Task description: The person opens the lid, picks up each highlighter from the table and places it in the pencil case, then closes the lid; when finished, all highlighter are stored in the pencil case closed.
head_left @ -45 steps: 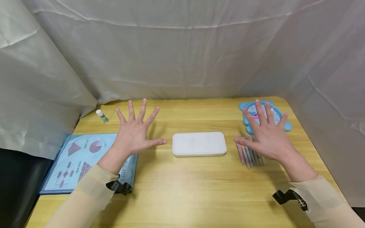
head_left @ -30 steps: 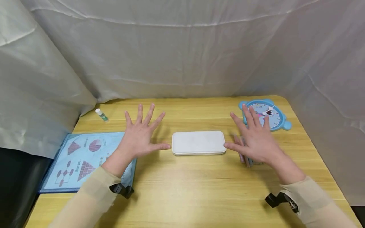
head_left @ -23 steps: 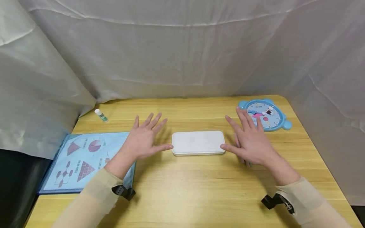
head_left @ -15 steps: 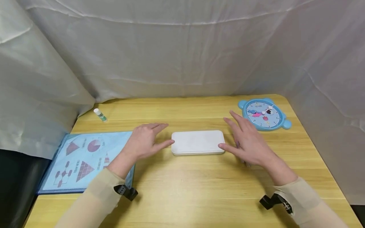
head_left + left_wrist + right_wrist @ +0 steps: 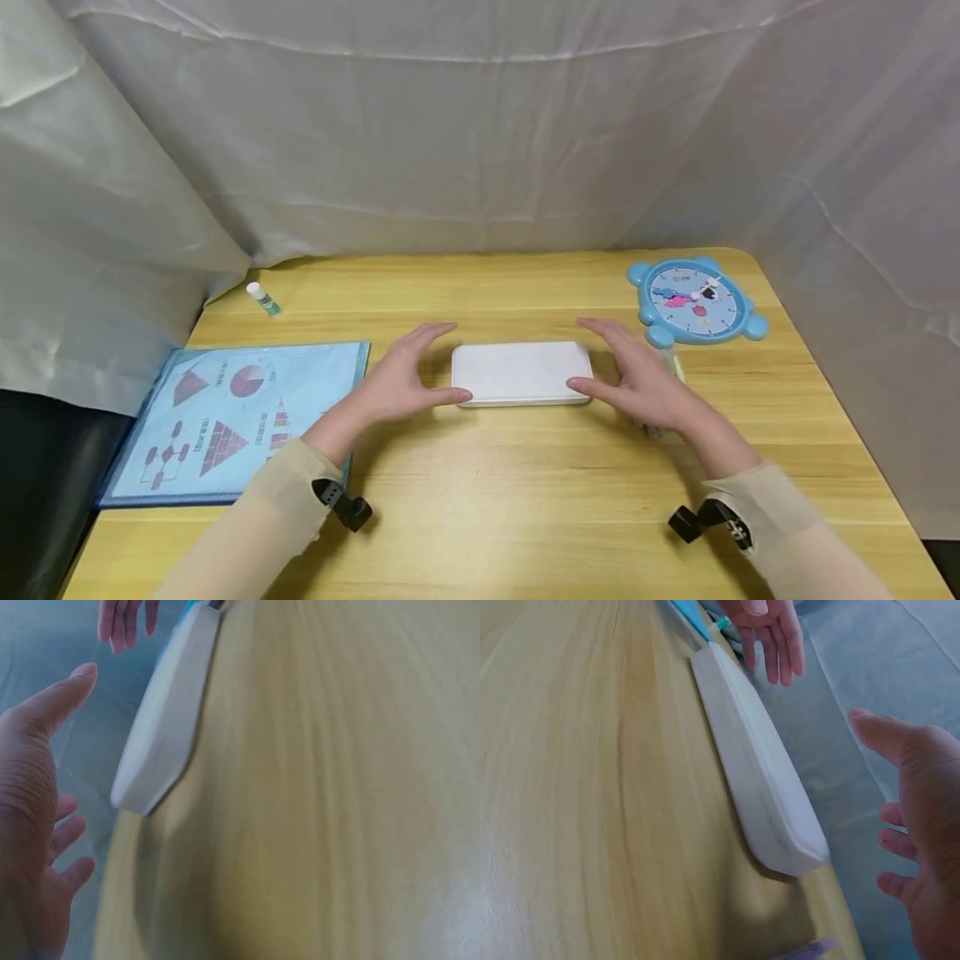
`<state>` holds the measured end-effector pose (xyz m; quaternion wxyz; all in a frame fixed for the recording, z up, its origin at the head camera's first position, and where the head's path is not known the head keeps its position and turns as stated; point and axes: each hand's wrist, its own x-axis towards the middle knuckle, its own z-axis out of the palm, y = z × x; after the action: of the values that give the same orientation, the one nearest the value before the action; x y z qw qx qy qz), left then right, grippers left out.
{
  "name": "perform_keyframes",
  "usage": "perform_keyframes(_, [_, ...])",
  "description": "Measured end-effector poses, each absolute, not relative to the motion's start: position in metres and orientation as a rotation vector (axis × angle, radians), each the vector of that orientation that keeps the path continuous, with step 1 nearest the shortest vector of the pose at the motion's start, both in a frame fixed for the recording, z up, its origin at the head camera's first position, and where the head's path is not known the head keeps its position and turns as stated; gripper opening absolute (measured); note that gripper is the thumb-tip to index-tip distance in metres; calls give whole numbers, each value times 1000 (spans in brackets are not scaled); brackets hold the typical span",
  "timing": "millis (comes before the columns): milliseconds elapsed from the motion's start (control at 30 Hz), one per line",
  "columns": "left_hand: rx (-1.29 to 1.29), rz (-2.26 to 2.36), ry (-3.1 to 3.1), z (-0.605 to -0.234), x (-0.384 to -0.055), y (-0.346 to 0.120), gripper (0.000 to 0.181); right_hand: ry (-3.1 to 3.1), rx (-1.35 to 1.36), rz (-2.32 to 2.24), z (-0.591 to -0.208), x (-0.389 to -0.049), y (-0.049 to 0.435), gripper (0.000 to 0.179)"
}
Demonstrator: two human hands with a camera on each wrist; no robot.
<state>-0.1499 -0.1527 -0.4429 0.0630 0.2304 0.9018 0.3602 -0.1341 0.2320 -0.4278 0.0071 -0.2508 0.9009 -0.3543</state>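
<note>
A flat white case (image 5: 522, 372) with rounded corners lies in the middle of the wooden table, between my two hands. My left hand (image 5: 397, 379) hovers at its left end, thumb and fingers apart, holding nothing. At the opposite end is my right hand (image 5: 645, 379), spread in the same way. In the head view both thumb tips overlap the case's ends. Both wrist views show a gap between each hand and the case (image 5: 171, 712). Several marker-like sticks (image 5: 677, 365) lie under my right hand, mostly hidden; a purple one (image 5: 810, 950) shows in the right wrist view.
A blue toy clock (image 5: 693, 302) lies at the back right. On the left is a light-blue folder (image 5: 225, 417) printed with shapes, with a small glue stick (image 5: 264, 299) behind it. Grey cloth (image 5: 480, 142) hangs along the table's back and sides.
Both hands have moved inward to the ends of the white case, lowering as their spread fingers bent forward. The right hand has left the clock and now covers most of the sticks.
</note>
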Motion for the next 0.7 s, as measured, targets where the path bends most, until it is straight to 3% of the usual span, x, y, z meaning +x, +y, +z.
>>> perform_keyframes(433, [650, 1059, 2702, -473, -154, -137, 122, 2768, -851, -1018, -460, -148, 213, 96])
perform_keyframes(700, [625, 1091, 2697, -483, -148, -131, 118, 2789, -786, -871, -471, -149, 205, 103])
